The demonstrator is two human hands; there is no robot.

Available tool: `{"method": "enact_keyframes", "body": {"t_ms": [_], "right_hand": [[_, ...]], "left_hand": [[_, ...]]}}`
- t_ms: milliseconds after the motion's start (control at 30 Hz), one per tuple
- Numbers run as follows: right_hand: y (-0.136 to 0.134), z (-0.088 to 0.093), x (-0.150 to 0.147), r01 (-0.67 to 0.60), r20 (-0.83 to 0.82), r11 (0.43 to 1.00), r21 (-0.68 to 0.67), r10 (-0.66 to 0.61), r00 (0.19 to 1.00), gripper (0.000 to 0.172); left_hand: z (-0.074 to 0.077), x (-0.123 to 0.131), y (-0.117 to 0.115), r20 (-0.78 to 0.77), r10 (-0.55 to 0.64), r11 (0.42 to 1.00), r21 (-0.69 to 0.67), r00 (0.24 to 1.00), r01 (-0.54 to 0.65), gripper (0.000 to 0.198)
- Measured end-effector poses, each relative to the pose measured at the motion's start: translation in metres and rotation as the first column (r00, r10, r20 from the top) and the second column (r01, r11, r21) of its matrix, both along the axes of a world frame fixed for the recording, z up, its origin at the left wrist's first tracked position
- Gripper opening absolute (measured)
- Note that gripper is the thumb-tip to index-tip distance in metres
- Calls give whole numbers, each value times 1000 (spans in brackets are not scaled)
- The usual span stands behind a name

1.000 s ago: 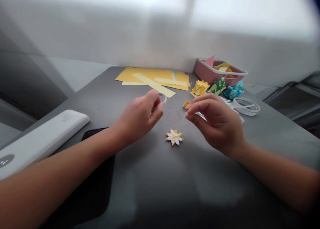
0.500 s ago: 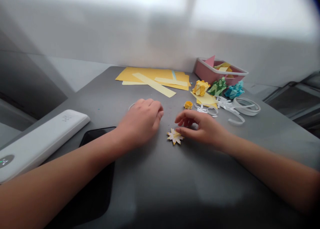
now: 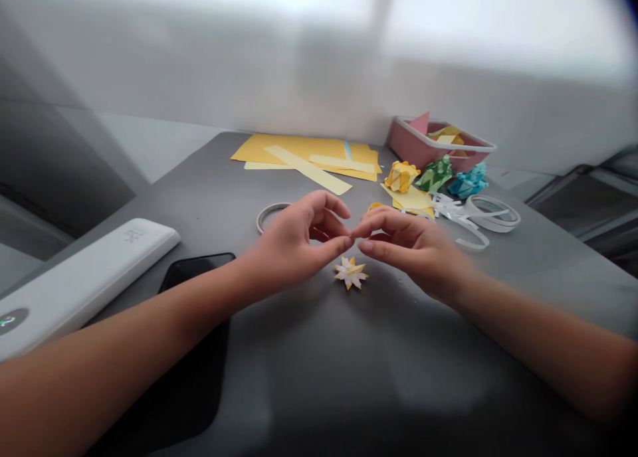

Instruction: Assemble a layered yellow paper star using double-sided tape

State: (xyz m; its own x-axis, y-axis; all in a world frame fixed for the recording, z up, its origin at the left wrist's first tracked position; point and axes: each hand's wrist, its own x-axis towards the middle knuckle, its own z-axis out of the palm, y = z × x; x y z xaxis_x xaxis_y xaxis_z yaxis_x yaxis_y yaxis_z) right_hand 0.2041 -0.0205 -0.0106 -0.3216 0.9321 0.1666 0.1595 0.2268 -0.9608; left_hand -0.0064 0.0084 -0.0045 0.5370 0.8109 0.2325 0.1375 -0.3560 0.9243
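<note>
Fingertips of both hands close together by the paper star (image 3: 351, 273), star loose on the tabletop (image 3: 309, 351).

Left hand (image 3: 309, 238) and right hand (image 3: 409, 243) half curled, thumbs near fingers, tips almost meeting; can't tell if something small is pinched. Star lies flat, well in from the tabletop edges, white patches on its points. Tape roll (image 3: 261, 219) beside left hand. Progress, my read: star shaped and patched but unattached; yellow (image 3: 401, 177), green (image 3: 435, 176) and blue folded pieces (image 3: 468, 180) near far right corner look finished. Yellow sheets (image 3: 299, 150) at far edge remain flat, unfolded.
</note>
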Motion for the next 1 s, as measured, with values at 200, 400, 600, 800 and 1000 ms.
{"method": "enact_keyframes", "body": {"t_ms": [200,400,600,800,1000], "right_hand": [[-2,-3,2,72,-26,995,63,-71,997,9],[1,-7,3,95,-78,994,61,-90,993,10],[2,-6,1,61,-64,998,6,-61,996,9],[5,-7,1,93,-181,983,-158,-121,976,23],[5,-5,-1,80,-71,984,-161,-93,993,16]], "left_hand": [[5,0,-5,30,19,998,-67,999,-17,26],[6,0,-6,30,9,997,-78,1000,-6,26],[4,-1,-2,35,2,991,-132,999,3,28],[3,0,-2,14,18,990,-139,1000,-15,27],[-1,-2,0,36,-11,987,-160,999,16,32]]}}
